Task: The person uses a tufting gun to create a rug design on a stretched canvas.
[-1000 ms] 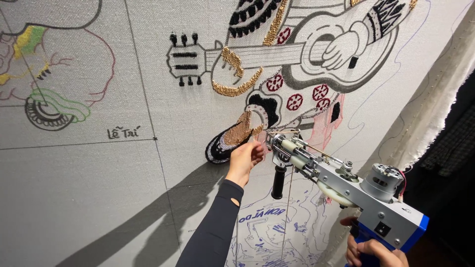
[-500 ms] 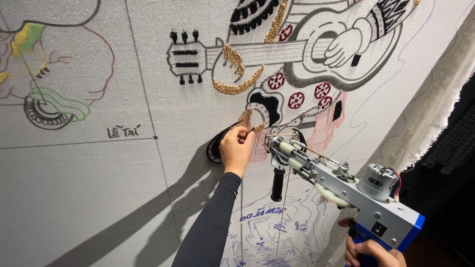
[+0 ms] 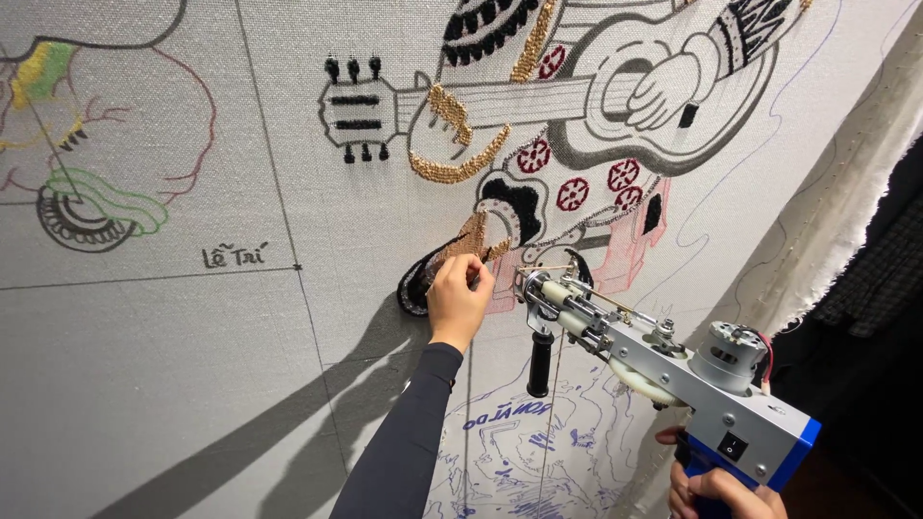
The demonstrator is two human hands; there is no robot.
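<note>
Your left hand (image 3: 460, 296) is up against the stretched backing cloth (image 3: 192, 384), a pale grey woven fabric with a fine, even grid to it. Your fingertips are bunched together and pinching at the tan looped patch (image 3: 468, 240), a nubby, rope-like bit of tufted yarn just above your knuckles. I can't tell if there's a loose strand between them, it's too small to see. Your sleeve is dark and snug to the wrist.

Your right hand (image 3: 716, 490) is low at the bottom edge, fingers wrapped tight around the blue grip of the tufting gun (image 3: 673, 370). The gun is a boxy brushed-metal body with a round motor cap on top, a pale gear wheel underneath, and a black ribbed side handle hanging down. Its needle end points up-left and sits just beside your left hand, close to the cloth.

The guitar design (image 3: 615, 91) above is outlined in black tufts, with fuzzy gold curves along the neck and small red rosettes below. The cloth's frayed white edge (image 3: 846, 221) runs down the right side.
</note>
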